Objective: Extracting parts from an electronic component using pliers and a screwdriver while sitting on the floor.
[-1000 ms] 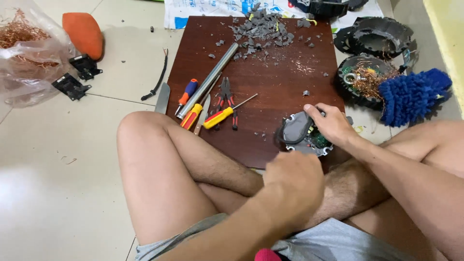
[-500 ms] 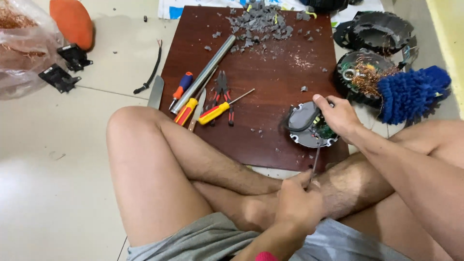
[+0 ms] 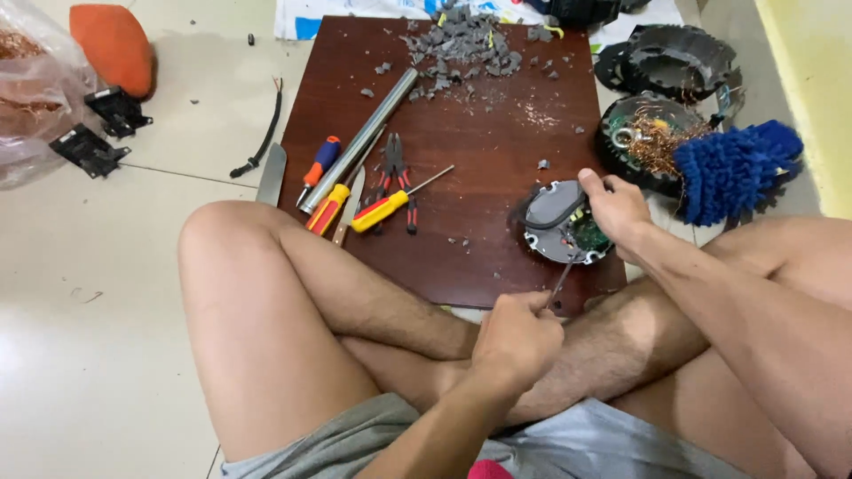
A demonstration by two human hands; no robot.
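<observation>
Now, left hand (image 3: 517,333): had dropped, clamped on thin tool (image 3: 562,282), tip at round part (image 3: 562,232).
Right hand (image 3: 615,208): gripped it.

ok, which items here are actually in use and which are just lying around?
In use:
round grey motor part, steadied by right hand
thin tool in left hand
wooden board

Lying about:
yellow-handled screwdriver
pliers
metal tube
grey rubble
blue mitt
</observation>
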